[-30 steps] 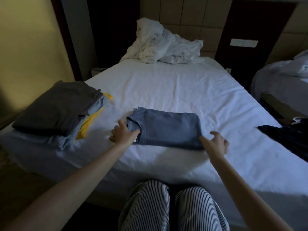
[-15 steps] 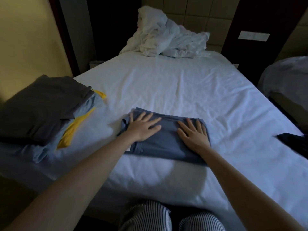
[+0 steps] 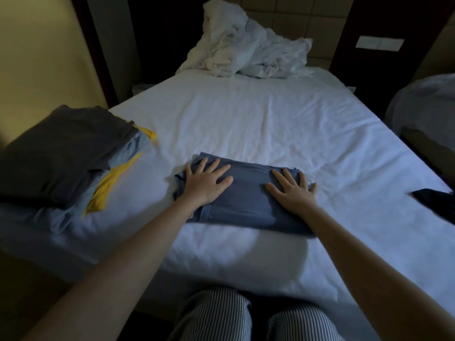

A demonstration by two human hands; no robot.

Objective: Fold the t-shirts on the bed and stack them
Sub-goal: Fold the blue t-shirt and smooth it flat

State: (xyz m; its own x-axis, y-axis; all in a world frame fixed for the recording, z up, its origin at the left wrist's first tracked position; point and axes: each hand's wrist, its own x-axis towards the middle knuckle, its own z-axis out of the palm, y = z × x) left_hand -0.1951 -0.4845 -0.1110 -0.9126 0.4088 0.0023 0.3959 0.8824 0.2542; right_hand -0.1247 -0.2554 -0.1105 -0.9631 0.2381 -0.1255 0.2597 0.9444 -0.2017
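Note:
A folded blue t-shirt [image 3: 246, 200] lies on the white bed [image 3: 270, 124] near its front edge. My left hand [image 3: 205, 183] presses flat on the shirt's left half, fingers spread. My right hand [image 3: 291, 193] presses flat on its right half, fingers also spread. To the left, at the bed's corner, sits a stack of folded shirts [image 3: 61, 153]: a dark grey one on top, light blue and yellow ones under it.
A crumpled white duvet [image 3: 246, 50] is heaped at the head of the bed. A dark garment [image 3: 435, 200] lies at the right edge. A second bed [image 3: 423, 107] stands to the right. My striped trouser knees [image 3: 246, 318] touch the bed's front.
My hands went from the shirt's two ends onto its top and now lie flat on it, spread a little further apart than half a second ago. The view shifted slightly.

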